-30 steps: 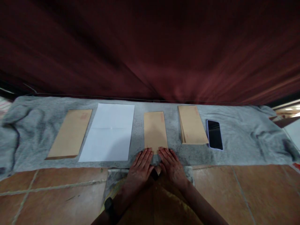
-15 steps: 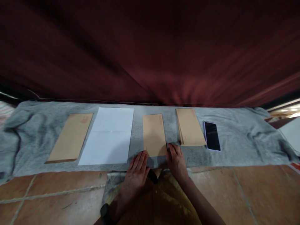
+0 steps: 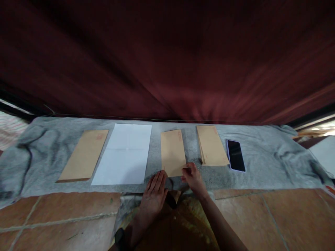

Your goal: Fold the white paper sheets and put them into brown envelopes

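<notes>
While laying the left hand (image 3: 154,191) open on the blanket (image 3: 261,164), pinching the middle envelope (image 3: 172,151) by its corner with the right hand (image 3: 193,177); finding its red print (image 3: 179,136) unreadable.

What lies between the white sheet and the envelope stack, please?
One brown envelope on the grey towel, as the head view shows; the right hand touches its near right corner.

Bare forearms run up from a mottled mustard-yellow garment (image 3: 183,226) over the lap. Behind the left hand (image 3: 154,192), a black wristband (image 3: 119,238) circles the wrist.
</notes>
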Action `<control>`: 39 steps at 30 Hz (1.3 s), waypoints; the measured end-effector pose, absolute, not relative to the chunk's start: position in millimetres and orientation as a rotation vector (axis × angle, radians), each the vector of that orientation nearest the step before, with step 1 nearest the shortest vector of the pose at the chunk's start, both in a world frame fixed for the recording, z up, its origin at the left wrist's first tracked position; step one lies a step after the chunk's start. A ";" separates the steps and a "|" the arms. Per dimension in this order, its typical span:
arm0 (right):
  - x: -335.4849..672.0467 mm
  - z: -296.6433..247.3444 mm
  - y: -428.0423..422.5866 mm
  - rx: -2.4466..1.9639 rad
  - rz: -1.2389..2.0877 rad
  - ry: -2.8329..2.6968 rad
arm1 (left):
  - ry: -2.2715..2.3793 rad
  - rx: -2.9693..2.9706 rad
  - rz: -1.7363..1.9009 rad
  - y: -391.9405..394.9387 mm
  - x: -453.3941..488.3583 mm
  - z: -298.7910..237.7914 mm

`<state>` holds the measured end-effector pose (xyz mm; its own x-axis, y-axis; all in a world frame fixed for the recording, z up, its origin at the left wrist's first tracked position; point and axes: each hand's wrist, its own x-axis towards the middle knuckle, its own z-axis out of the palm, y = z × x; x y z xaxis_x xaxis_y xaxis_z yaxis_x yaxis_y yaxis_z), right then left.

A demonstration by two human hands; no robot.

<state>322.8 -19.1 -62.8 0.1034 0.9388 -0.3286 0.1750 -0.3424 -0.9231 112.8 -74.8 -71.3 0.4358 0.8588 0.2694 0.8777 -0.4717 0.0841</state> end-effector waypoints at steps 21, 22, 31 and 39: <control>321.1 -47.4 -16.7 -1.365 1.482 -0.592 | -3.370 -1.765 -2.478 -32.9 141.6 -22.6; 321.7 -46.6 -16.7 -1.366 1.475 -0.542 | -3.382 -1.744 -2.526 -30.5 143.9 -21.4; 327.4 -47.8 -23.7 -1.309 1.553 -0.188 | -3.381 -1.663 -2.727 -17.5 160.4 -19.1; 331.4 -49.6 -24.8 -1.369 1.525 -0.199 | -3.454 -1.258 -2.871 -10.1 161.1 -21.9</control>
